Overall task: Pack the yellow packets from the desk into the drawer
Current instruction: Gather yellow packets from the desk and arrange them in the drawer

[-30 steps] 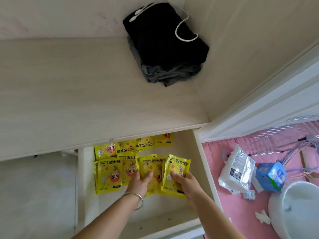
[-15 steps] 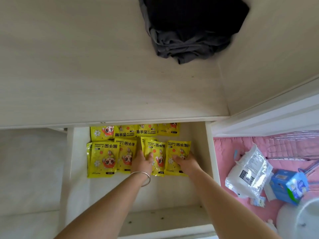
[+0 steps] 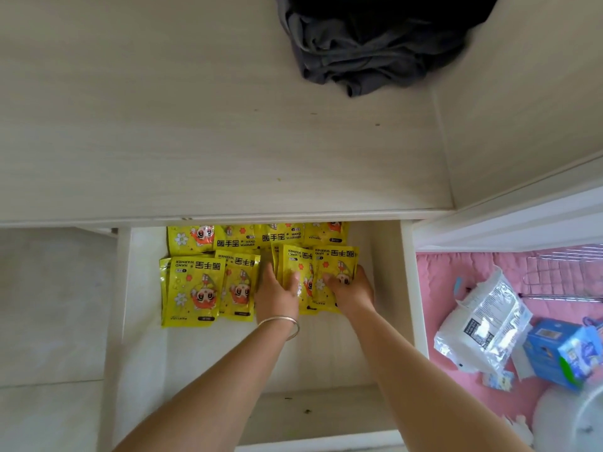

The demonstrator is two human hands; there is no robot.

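Both your hands are down in the open white drawer, under the front edge of the pale wood desk. Your left hand, silver bangle on the wrist, lies palm-down with straight fingers on the yellow hand warmer packets at the right of the front row. Your right hand rests on the rightmost packet, fingers bent over its lower half; can't tell if the thumb is under its edge, so pressing or gripping is unclear.

All visible packets are in the drawer. Back row: four or so, partly tucked under the desk edge. Front row: a stack at the left, one overlapping just beside it, then the overlapped ones under your hands. Front half of the drawer floor shows bare white.

On the desk, far right corner: a crumpled dark grey and black garment.

Right of the drawer, on a pink cloth surface: a silvery-white plastic pouch, a blue carton touching it, a wire rack behind, and a white rounded object at the bottom corner, blurred.
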